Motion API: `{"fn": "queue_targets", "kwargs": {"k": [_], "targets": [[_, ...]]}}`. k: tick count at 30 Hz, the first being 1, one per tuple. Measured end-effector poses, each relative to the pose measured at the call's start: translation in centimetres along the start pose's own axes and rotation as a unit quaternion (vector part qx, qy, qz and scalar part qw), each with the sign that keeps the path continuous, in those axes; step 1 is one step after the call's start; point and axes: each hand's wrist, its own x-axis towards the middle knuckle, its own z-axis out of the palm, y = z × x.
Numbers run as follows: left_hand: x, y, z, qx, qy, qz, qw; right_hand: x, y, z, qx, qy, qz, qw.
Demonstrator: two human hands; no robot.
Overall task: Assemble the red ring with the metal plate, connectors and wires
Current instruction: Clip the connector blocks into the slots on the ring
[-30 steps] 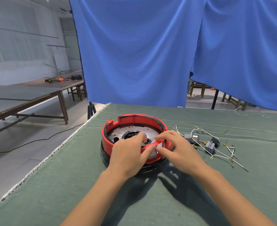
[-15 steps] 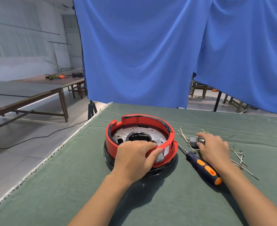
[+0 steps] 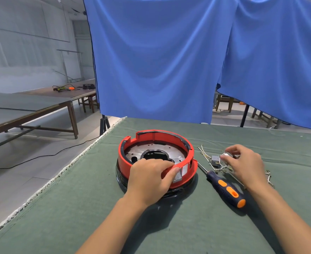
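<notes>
Two hands busy here. The left hand [image 3: 148, 177] is curled over the near rim of the red ring [image 3: 155, 158], thumb pressing a small grey connector [image 3: 177, 177] against the outer wall. The ring sits on the green table [image 3: 77, 208] with the metal plate [image 3: 156, 153] lying inside it. The right hand [image 3: 242, 165] pinches another connector [image 3: 228, 155] just right of the ring, above the tangle of wires [image 3: 215, 166]. A screwdriver [image 3: 224, 187] lies between ring and wires. My worry: lifting that connector could drag the snagged wires along, and if the thumb eases off, the seated piece might pop loose.
</notes>
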Motion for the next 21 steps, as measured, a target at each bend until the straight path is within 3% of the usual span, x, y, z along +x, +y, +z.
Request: {"fn": "queue_targets", "kwargs": {"k": [3,6,8,14,21], "targets": [[-0.1,0.1,0.0,0.004,0.004,-0.003,1.0,-0.5,-2.2,-1.0,0.151,-0.017,-0.004,0.988],[-0.1,0.1,-0.1,0.0,-0.009,-0.011,1.0,-1.9,-5.1,-1.3,0.348,-0.146,0.03,0.926],[-0.1,0.0,-0.2,-0.01,-0.02,-0.018,1.0,-3.0,-6.6,-1.1,0.409,-0.227,0.04,0.883],[-0.3,0.0,-0.4,-0.018,-0.01,-0.011,1.0,-4.3,-8.1,-1.4,0.436,-0.373,0.079,0.815],[-0.3,-0.1,-0.3,-0.02,-0.023,-0.018,0.999,-4.5,-8.0,-2.0,0.442,-0.416,0.094,0.789]]}}
